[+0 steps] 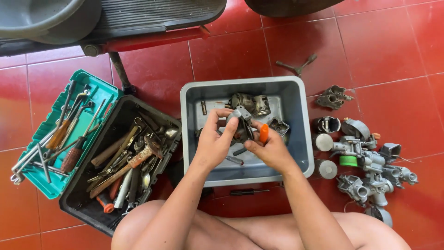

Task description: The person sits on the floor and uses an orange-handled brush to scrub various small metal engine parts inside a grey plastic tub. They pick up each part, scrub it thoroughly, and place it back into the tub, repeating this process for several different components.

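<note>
Part in hand: a small grey metal carburettor body (241,124), dull and grimy, with a lighter cast piece at its top; it sits at the centre of the frame, held above the grey plastic tub (296,99).
Left hand (213,143): closed around the left side of the part, thumb across its front, fingers curled behind.
Right hand (270,149): closed on an orange-handled tool (263,133), whose handle stands up between thumb and fingers just right of the part.
Part and grip: the part lies between both hands, touching the left fingers; the tool's tip points towards it.
Hard to make out: the tool's shaft and tip are hidden behind the part and fingers; the part's lower half is covered by the hands.
Around: open tool box (121,159) at lower left; loose carburettor pieces (370,162) on the red tiles at right.
</note>
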